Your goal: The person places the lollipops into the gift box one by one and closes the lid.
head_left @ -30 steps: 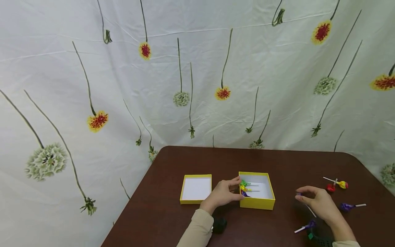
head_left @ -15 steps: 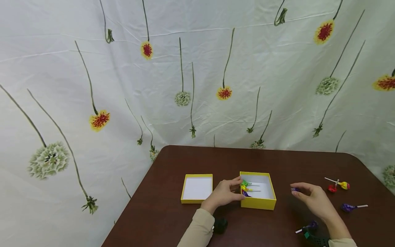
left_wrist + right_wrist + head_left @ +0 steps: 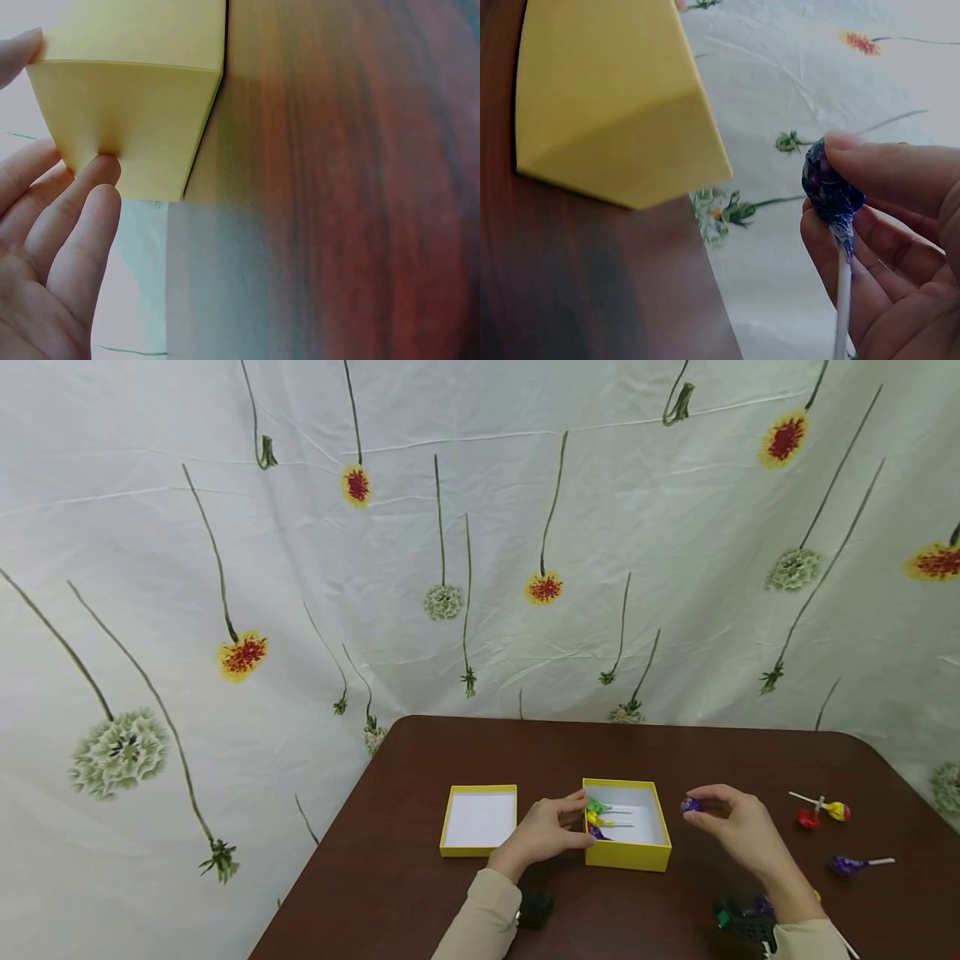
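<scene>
A yellow open-topped box [image 3: 628,857] with a white inside stands on the dark wooden table. Green [image 3: 596,806], yellow [image 3: 597,818] and purple [image 3: 597,832] lollipops lie along its left end, sticks pointing right. My left hand [image 3: 542,833] holds that end, its thumb and a finger at the rim; in the left wrist view another fingertip [image 3: 107,166] presses the side wall. Just right of the box, my right hand [image 3: 744,837] pinches a purple-wrapped lollipop [image 3: 828,185] by its head between thumb and fingers. Its white stick [image 3: 843,307] hangs down.
A shallow yellow-rimmed lid [image 3: 479,818] lies left of the box. Farther right are a red lollipop [image 3: 807,818], a yellow-and-red one [image 3: 836,811] and a purple one [image 3: 847,865]. Another purple lollipop [image 3: 763,907] is partly hidden by the right wrist. A flowered cloth [image 3: 480,568] hangs behind the table.
My right hand has moved left toward the box with the purple lollipop, and more of the candy's head shows. My left hand stays on the box, which has not moved.
</scene>
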The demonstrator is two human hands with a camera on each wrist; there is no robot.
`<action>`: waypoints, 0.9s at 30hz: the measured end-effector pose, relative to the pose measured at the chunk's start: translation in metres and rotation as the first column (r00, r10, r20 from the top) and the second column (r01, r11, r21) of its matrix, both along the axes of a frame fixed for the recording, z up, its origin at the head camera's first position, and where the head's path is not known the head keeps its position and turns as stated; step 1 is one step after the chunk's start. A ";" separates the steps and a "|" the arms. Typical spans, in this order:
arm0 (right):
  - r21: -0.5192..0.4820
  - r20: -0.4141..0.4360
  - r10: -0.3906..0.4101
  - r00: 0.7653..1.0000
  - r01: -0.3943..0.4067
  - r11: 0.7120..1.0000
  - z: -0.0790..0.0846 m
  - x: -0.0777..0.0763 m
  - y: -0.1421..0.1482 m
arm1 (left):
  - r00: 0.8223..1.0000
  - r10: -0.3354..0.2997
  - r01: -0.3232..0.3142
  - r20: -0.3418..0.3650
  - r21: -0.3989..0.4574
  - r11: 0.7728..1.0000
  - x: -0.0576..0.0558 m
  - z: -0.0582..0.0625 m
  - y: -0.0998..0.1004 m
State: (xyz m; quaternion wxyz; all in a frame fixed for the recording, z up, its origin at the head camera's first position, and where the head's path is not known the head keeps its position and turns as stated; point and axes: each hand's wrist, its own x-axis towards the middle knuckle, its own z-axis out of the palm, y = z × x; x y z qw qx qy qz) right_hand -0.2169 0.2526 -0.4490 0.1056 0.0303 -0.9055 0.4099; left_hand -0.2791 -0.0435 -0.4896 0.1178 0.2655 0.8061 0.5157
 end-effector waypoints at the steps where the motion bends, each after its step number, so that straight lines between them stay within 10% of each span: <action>1: 0.002 -0.007 0.003 1.000 -0.003 1.000 0.000 -0.001 -0.003 | 1.000 -0.001 0.001 0.002 0.001 1.000 0.000 0.000 0.000; 27: -0.057 -0.046 0.037 0.998 -0.039 0.998 0.006 -0.018 -0.043 | 1.000 -0.012 0.011 0.012 0.018 1.000 0.000 0.002 0.001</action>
